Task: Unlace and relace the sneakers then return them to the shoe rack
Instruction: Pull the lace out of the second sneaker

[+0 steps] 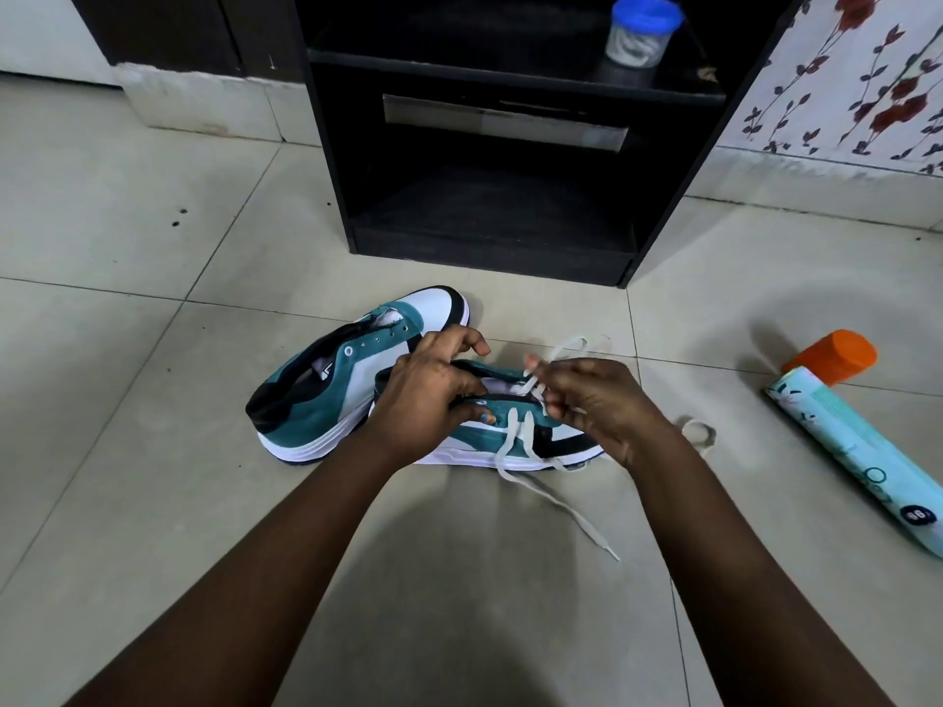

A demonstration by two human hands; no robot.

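— Where's the sneaker you're lacing?

— On the floor tiles [153, 247] before the black shoe rack [663, 206]. My left hand [428, 400] curls round the near sneaker [510, 441] at its collar; my right hand [587, 400] pinches the white lace [515, 436].

— And the other?

— The far sneaker [326, 395] lies just behind, unlaced

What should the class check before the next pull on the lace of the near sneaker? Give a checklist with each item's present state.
1. Left hand grips the near sneaker to steady it: ok.
2. Right hand pinches the white lace: ok.
3. Loose lace end trails free on the floor, not trapped: ok.
4. Far sneaker has bare eyelets: ok.
5. Its lace near the spray can: cannot tell.
6. Shoe rack bottom shelf has room: ok.
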